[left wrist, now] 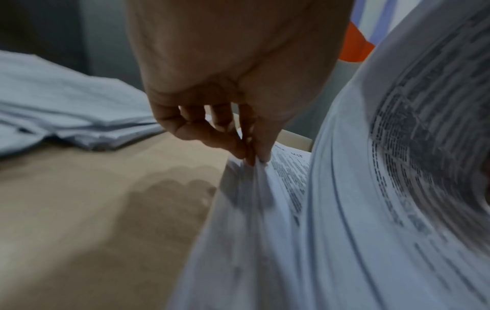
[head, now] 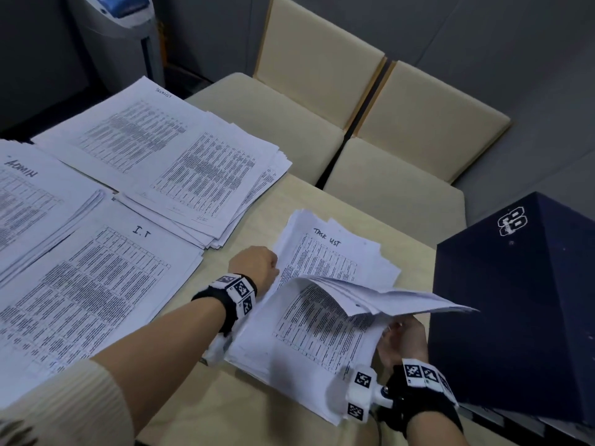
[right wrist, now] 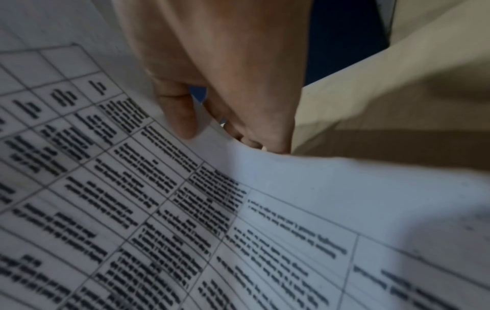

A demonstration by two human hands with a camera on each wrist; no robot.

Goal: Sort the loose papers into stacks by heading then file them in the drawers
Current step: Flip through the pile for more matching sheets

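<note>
The TASK LIST stack lies on the near right part of the wooden table, and both hands are at it. The left hand's fingertips are bunched and pinch the stack's left edge; from the left wrist the sheets fan up from that pinch. The right hand has its thumb on a printed page and its fingers curled beneath the sheets, gripping the near right corner of a lifted bundle that bows up off the stack and reaches toward the dark blue box. Under the bundle, the top page with the handwritten heading TASK LIST shows at the stack's far end.

Both wrists wear black bands with white marker blocks.

Left of these papers lies the I.T stack, well apart from the left hand. Beyond it, at the table's left edge, is the ADMIN stack. At the far side lies a fourth stack, loosely fanned, whose heading is too small to read. Cream chairs stand behind the table, and a grey machine stands in the far left corner. The dark blue box sits just right of the table.
</note>
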